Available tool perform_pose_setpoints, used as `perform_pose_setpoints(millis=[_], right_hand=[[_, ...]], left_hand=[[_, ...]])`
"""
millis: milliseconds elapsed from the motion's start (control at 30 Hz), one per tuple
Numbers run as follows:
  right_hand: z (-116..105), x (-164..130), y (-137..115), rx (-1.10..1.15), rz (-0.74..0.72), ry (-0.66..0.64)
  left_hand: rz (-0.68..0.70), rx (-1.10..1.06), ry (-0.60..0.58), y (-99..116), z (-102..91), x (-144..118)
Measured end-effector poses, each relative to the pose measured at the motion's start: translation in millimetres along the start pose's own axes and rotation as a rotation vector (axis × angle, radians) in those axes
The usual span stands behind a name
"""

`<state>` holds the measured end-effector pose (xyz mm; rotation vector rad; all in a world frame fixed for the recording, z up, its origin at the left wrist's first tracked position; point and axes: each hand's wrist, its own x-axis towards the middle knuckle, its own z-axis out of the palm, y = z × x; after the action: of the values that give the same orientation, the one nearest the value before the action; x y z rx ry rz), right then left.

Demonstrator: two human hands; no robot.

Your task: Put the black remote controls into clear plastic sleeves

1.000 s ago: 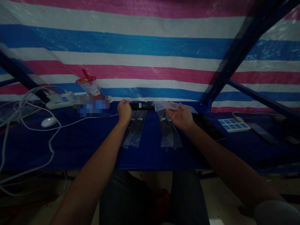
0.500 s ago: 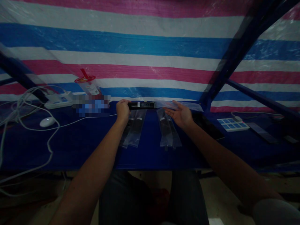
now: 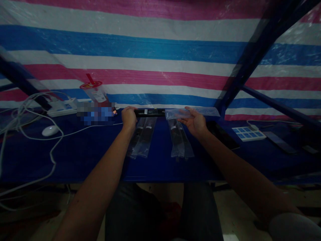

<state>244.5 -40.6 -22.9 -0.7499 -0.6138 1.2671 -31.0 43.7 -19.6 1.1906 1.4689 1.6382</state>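
Note:
My left hand (image 3: 129,117) is closed round the left end of a black bar-shaped piece (image 3: 151,112) with small white labels, perhaps a battery pack. It is held level above the far part of the table. My right hand (image 3: 197,124) grips a clear plastic bag (image 3: 209,112) that lies across its fingers. The bag's left edge is right beside the bar's right end. Below them on the table lie bagged dark pieces, one group (image 3: 142,139) at left and another group (image 3: 178,139) at right.
On the blue table (image 3: 152,170) at left are white cables (image 3: 54,157), a white mouse (image 3: 50,130) and a cup with a red lid (image 3: 91,85). A dark tablet (image 3: 223,135), a white power strip (image 3: 248,133) and a phone (image 3: 279,142) lie at right. Striped sheeting (image 3: 160,50) hangs behind.
The black bar has moved slightly left with my left hand. The bag has shifted a little right, and a small gap now shows near the bar's right end.

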Motion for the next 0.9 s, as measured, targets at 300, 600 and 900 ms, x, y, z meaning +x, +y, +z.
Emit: perform_pose_setpoints(millis=[300, 600, 900], right_hand=[[2, 2, 2, 0.087, 0.055, 0.046], [0, 2, 3, 0.152, 0.086, 0.057], [1, 0, 4, 0.070, 0.070, 0.016]], left_hand=[[0.014, 0.033, -0.033, -6, 3.7, 1], [-0.061, 0.051, -0.008, -12, 3.3, 5], [-0.099, 0.028, -0.023, -10, 5.5, 4]])
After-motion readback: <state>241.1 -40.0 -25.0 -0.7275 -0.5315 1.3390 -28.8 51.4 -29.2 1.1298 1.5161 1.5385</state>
